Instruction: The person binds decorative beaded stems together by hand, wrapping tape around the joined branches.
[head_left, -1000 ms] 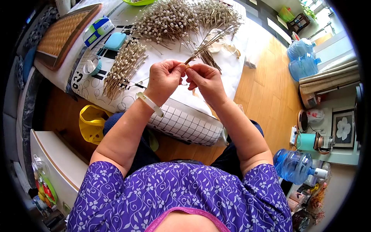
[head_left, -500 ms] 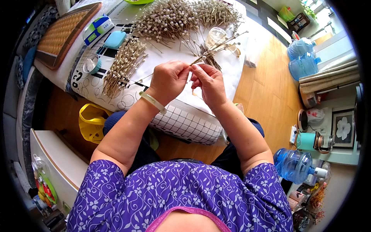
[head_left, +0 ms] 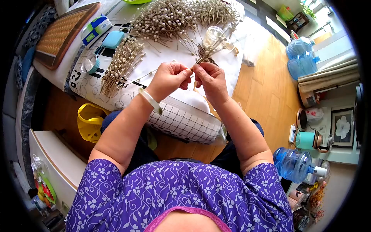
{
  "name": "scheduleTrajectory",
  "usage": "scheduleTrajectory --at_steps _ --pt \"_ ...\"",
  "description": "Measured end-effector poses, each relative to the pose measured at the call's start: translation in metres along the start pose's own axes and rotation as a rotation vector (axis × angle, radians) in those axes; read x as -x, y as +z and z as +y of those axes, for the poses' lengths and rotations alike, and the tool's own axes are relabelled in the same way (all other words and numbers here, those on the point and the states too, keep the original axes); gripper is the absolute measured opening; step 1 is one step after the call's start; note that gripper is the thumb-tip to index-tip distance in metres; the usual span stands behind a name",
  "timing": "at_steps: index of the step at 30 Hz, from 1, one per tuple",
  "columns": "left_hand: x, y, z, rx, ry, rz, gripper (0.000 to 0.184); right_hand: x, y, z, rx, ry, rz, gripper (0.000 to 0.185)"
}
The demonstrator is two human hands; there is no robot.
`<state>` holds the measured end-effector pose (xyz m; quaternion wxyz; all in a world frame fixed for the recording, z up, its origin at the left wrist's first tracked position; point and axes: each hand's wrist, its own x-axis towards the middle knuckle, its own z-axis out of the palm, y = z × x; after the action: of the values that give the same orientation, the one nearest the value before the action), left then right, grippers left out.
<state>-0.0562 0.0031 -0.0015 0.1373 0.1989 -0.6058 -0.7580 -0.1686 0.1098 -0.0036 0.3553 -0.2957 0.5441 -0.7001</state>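
A slim spray of dried stems (head_left: 206, 55), brownish, with pale buds and slightly blurred, slants toward the upper right from the top centre of the frame. Its lower ends sit between the right hand's (head_left: 211, 80) pinched thumb and forefinger, the stems extending beyond the fingertips, over a white tabletop (head_left: 227, 72). Just beside, the left hand (head_left: 172, 80) has thumb and forefinger pressed together; whether it grips anything is unclear.
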Motion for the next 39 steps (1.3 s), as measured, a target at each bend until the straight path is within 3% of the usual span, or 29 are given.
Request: scheduleTrajectory --at_steps 4,8,10,15,18,23,26,32,35,39 --pt "-0.002 -0.008 0.003 0.125 -0.099 -0.099 0.016 -0.002 -0.003 -0.003 0.060 0.021 -0.072 0.017" --pt "0.003 -0.004 0.005 0.174 -0.044 -0.006 0.015 -0.007 -0.010 -0.012 -0.013 0.107 -0.175 0.016" --pt "0.005 -0.004 0.005 0.192 -0.030 -0.005 0.014 -0.010 -0.013 -0.015 0.094 0.108 -0.269 0.015" --pt "0.004 -0.003 0.006 0.202 0.019 0.115 0.014 -0.009 -0.015 -0.004 0.007 0.086 -0.173 0.015" --pt "0.004 -0.006 0.007 0.040 0.126 0.174 0.013 -0.011 -0.014 -0.004 -0.027 0.089 -0.144 0.015" --pt "0.004 0.002 0.004 0.093 0.119 0.135 0.013 -0.015 -0.011 0.000 -0.046 0.118 -0.101 0.015" --pt "0.005 0.000 0.004 0.131 0.076 0.062 0.014 -0.012 -0.011 0.000 -0.155 0.165 -0.210 0.014" --pt "0.006 -0.002 0.007 0.156 -0.022 -0.094 0.014 -0.012 -0.012 -0.012 0.018 0.114 -0.256 0.020" --pt "0.007 -0.002 0.008 0.137 -0.029 -0.095 0.014 -0.013 -0.014 -0.014 0.166 0.126 -0.235 0.012" --pt "0.006 -0.005 0.009 0.130 -0.036 -0.096 0.014 -0.010 -0.013 -0.018 0.083 0.139 -0.213 0.009"
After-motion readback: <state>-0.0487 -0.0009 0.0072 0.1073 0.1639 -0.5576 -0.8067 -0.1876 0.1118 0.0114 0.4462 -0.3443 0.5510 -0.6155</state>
